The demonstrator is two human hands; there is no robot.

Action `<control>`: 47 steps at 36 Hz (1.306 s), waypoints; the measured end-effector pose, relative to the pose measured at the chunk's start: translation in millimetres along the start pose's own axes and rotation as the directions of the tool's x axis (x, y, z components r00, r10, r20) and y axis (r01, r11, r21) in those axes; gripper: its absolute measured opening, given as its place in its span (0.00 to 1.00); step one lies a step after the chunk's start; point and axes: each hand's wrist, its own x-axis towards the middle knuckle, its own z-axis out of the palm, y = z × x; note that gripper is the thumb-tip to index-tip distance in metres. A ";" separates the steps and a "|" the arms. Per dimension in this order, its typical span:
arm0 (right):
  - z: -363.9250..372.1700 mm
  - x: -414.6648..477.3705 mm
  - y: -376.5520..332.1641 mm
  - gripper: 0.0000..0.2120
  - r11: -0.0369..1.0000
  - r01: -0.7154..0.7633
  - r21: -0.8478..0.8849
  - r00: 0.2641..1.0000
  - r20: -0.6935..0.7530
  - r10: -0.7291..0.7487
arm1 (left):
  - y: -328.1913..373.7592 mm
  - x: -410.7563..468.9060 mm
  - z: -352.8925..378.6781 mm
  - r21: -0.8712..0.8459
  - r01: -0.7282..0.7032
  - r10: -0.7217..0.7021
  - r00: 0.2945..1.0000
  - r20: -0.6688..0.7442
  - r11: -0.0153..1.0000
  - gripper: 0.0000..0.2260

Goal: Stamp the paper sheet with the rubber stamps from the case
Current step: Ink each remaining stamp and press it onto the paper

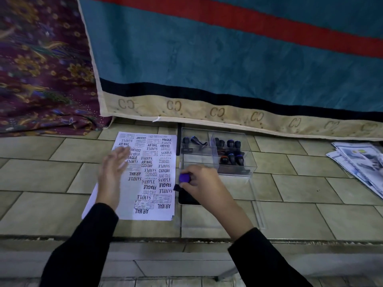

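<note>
— Purple floral cloth [41, 69] at far left: how close is it to the left hand [110, 172]?
— Well apart, up and left of it. Bare grey-green floor tiles [41, 172] lie between, so that side is open. The hand is blurred, fingers straight and spread, holding nothing, over the left part of the white paper sheet [153, 168]. Whether it touches the sheet I cannot tell.
— The sheet's edges?
— The left edge runs under the left wrist. The right edge lies just left of the right hand [201, 183]. Black stamped words cover most of it, and the near strip beside the left wrist is blank.
— And the right hand?
— Its fingers are curled round a purple-topped rubber stamp [184, 178], held over a flat black ink pad [186, 200] just beside the sheet's right edge.
— Past it?
— A clear plastic case [236, 172] sits just beyond the knuckles, with dark-handled stamps [230, 152] in its compartments. A clear flat lid [260, 214] lies under and to the right of the wrist.
— Further right?
— Open tiles, then a stack of newspapers [360, 162] at the frame's edge, well apart. A teal blanket with a red stripe and beige border [207, 59] hangs behind, its hem near the case's far side.
</note>
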 end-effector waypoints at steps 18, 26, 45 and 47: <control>74.0 72.8 -68.4 0.12 0.982 0.185 -0.026 0.962 0.211 -0.176 | -22.6 16.1 -63.7 0.974 -0.042 0.163 0.987 0.006 0.222 0.15; 81.0 74.6 -68.1 0.13 0.983 0.182 -0.034 0.955 0.242 -0.169 | -25.1 17.0 -64.3 0.976 -0.035 0.157 0.988 0.001 0.216 0.14; 89.0 71.0 -69.7 0.11 0.990 0.137 -0.018 0.966 0.224 -0.129 | -19.7 18.7 -64.5 0.982 -0.012 0.086 0.996 -0.004 0.188 0.15; 90.6 68.1 -68.3 0.11 0.991 0.137 -0.004 0.967 0.218 -0.133 | -16.0 19.2 -63.5 0.987 -0.005 0.061 0.998 -0.005 0.163 0.16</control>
